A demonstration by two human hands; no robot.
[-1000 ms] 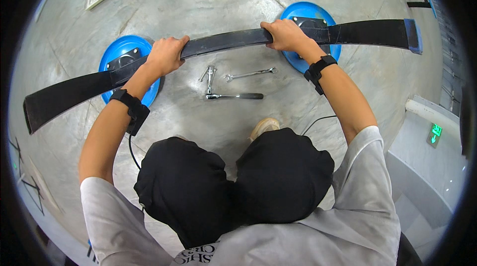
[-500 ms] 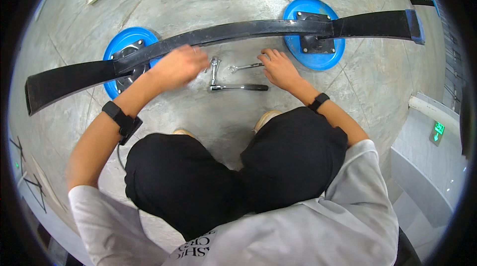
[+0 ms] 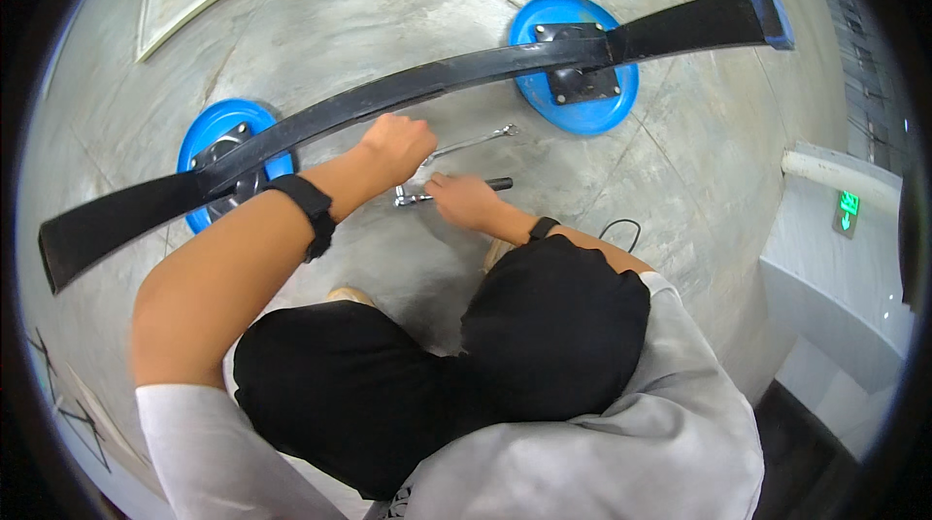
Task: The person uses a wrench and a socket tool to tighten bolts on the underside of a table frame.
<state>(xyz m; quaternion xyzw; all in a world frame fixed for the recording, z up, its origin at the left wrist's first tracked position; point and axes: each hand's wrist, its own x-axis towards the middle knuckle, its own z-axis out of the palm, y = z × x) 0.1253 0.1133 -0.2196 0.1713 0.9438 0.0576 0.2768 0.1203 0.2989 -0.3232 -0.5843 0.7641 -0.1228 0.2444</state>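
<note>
Grey floor (image 3: 699, 180): ratchet (image 3: 499, 184) under right hand (image 3: 464, 201); left hand (image 3: 396, 148), ten o'clock from ratchet; wrench (image 3: 472, 141), three o'clock from left hand. Cannot tell either grip's closure.

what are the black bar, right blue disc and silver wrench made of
Black bar: painted metal or hard plastic, satin; its soft sheen leaves this open. Right blue disc: likely smooth plastic, from its solid colour and slight gloss. Silver wrench: probably polished or chromed steel, from its bright reflections.
</note>
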